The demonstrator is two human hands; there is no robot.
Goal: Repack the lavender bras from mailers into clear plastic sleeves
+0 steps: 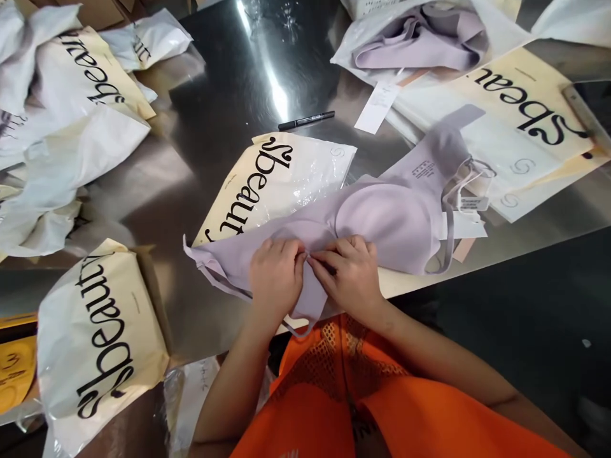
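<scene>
Work surface: polished steel table, reflective, glare streak at upper centre; its near edge runs across the lower half of the frame, dark floor beyond at lower right. Nearest the camera, an orange mesh garment on the person's torso fills the bottom centre. Just above it, both hands meet at the table edge. Left hand: fingers curled, tips pinched onto the lower band of a lilac bra. Right hand: likewise curled, thumb and forefinger closed on the same band, fingertips of the two hands touching at the garment's centre. The grip at the midpoint looks suited to folding or aligning the two halves. The bra lies flat, cups up, long axis running from lower left to upper right; one wing trails toward the left of centre, the other wing and strap reach toward the upper right, where a hang tag is attached. It rests partly on a cream printed bag with a clear window, at centre. Farther off: a black marker at upper centre, a bagged lilac garment at the top right, a filled bag at lower left, more bags heaped at the upper left.
</scene>
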